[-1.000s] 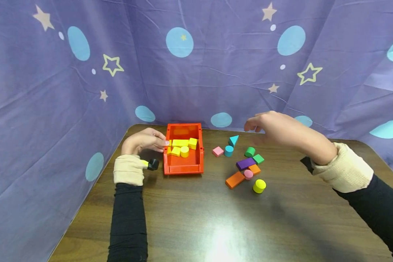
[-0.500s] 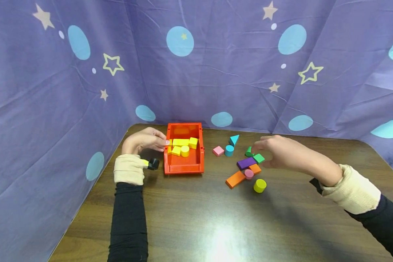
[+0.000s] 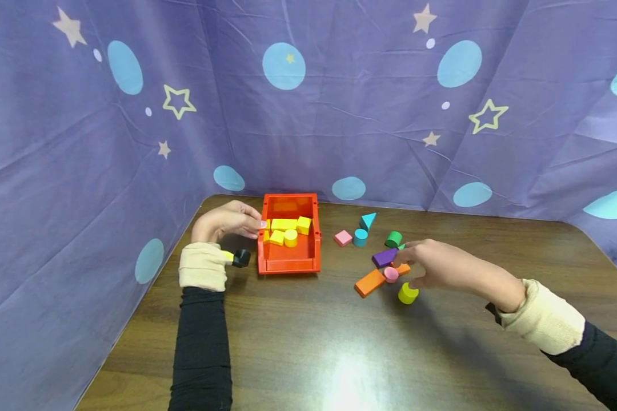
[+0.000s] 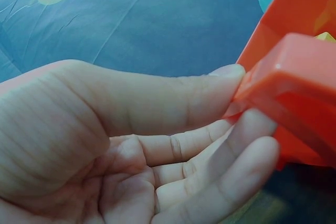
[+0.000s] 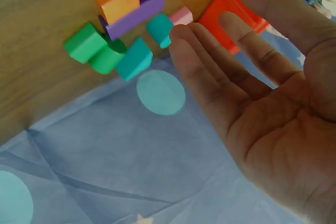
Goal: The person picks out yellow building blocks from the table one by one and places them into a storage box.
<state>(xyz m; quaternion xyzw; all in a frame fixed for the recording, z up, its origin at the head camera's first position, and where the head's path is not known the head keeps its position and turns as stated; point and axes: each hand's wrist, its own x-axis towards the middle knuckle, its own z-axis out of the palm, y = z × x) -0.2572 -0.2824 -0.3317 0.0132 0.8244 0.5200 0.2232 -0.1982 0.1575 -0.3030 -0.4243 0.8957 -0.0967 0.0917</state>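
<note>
My left hand (image 3: 228, 221) pinches the left wall of a red plastic box (image 3: 289, 266); in the left wrist view its thumb (image 4: 178, 98) presses the rim from one side and the fingers lie beneath. Several yellow blocks (image 3: 284, 225) lie inside the box. My right hand (image 3: 447, 265), fingers loosely bent and holding nothing, hovers above the scattered blocks. Its thumb is just over a yellow cylinder (image 3: 406, 296); contact cannot be told. Under or beside its fingers are a purple block (image 3: 383, 258), a small orange block (image 3: 403, 269) and a pink cylinder (image 3: 391, 275).
On the brown table (image 3: 288, 342) also lie an orange block (image 3: 369, 283), a green cylinder (image 3: 393, 239), a blue cylinder (image 3: 360, 238), a blue triangular block (image 3: 368, 220) and a pink block (image 3: 343, 238). A patterned purple cloth (image 3: 319, 114) hangs behind the table.
My right hand has come down and toward the front, from above the table's back edge to the yellow cylinder. The left hand and the red box have stayed in place.
</note>
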